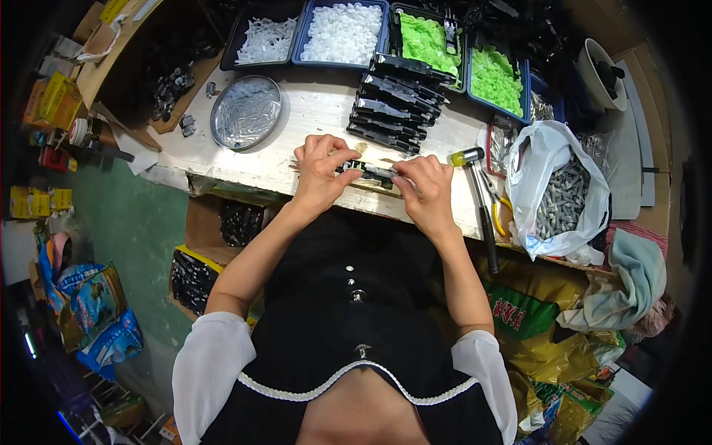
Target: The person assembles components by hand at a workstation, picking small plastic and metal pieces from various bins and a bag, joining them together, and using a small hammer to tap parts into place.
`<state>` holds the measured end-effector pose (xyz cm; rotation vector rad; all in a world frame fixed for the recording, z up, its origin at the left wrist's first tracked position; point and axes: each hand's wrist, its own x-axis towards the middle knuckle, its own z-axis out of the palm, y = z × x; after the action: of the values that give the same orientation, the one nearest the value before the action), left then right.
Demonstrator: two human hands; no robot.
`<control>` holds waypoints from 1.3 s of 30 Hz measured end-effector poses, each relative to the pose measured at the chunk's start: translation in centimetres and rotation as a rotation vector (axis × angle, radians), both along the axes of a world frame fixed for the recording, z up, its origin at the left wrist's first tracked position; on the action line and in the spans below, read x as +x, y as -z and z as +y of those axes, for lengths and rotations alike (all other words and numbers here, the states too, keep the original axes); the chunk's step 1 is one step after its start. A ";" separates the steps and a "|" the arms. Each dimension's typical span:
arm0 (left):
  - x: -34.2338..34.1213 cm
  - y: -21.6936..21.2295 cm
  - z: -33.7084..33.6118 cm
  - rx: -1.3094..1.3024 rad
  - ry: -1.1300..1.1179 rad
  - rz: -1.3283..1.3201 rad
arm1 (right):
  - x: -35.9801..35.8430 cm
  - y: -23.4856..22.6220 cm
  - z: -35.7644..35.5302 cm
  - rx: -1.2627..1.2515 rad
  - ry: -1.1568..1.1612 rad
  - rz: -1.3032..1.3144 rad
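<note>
Close to the table's front edge, my two hands hold a narrow black plastic part [377, 171] with a grey strip along it. My left hand [319, 169] pinches its left end between thumb and fingers. At the other end, my right hand [428, 191] grips it with thumb and fingertips. The underside of the part is hidden by my fingers. Just beyond it lies a stack of similar black parts [391, 111], laid crosswise in a row.
White round pieces [343, 33], white slim pieces [265, 38] and green pieces [495, 80] fill trays behind. A round metal dish [214, 119] stands left. A hammer [483, 211], yellow-handled pliers [501, 208] and a white plastic bag [528, 178] of grey parts lie right.
</note>
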<state>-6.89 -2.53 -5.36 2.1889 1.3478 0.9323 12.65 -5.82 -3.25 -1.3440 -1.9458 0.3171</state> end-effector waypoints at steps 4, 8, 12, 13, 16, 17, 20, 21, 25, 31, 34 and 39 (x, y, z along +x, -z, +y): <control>0.1 -0.2 0.5 -0.049 0.001 0.014 | -0.4 -0.3 0.7 0.038 -0.020 -0.090; 0.0 -0.1 0.8 -0.046 -0.001 -0.006 | -0.7 -0.5 1.3 0.049 -0.074 -0.141; 0.0 -0.1 0.5 -0.068 -0.004 -0.012 | -1.0 -0.5 1.3 0.036 -0.085 -0.148; 0.0 -0.2 0.5 -0.069 -0.005 -0.012 | -0.9 -0.4 1.5 0.022 -0.079 -0.143; 0.0 0.1 0.4 -0.060 0.001 -0.030 | -0.8 0.4 1.4 -0.070 -0.054 -0.089; 0.0 0.2 0.5 -0.065 0.002 -0.028 | -0.7 0.7 1.4 -0.143 -0.034 -0.040; 0.0 0.2 0.5 -0.036 -0.003 -0.051 | -0.9 0.3 1.5 -0.150 -0.016 -0.040; -0.1 0.0 0.5 -0.022 -0.006 -0.057 | -0.9 0.0 1.4 -0.146 -0.016 -0.044; 0.0 0.3 0.9 0.006 -0.001 -0.031 | -0.8 -0.1 2.0 -0.051 -0.069 -0.104; 0.1 0.7 0.3 0.081 0.021 -0.057 | -0.5 0.5 1.6 -0.040 -0.098 -0.115; 0.0 0.6 0.2 0.086 0.035 -0.024 | -0.2 0.8 1.3 0.028 -0.115 -0.154; -0.1 0.8 0.1 0.081 0.062 -0.001 | 0.3 1.1 0.4 0.167 -0.180 -0.336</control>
<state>-7.02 -2.41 -6.14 2.2765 1.2543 0.9808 12.97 -5.44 -4.34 -1.1735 -2.3219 0.0094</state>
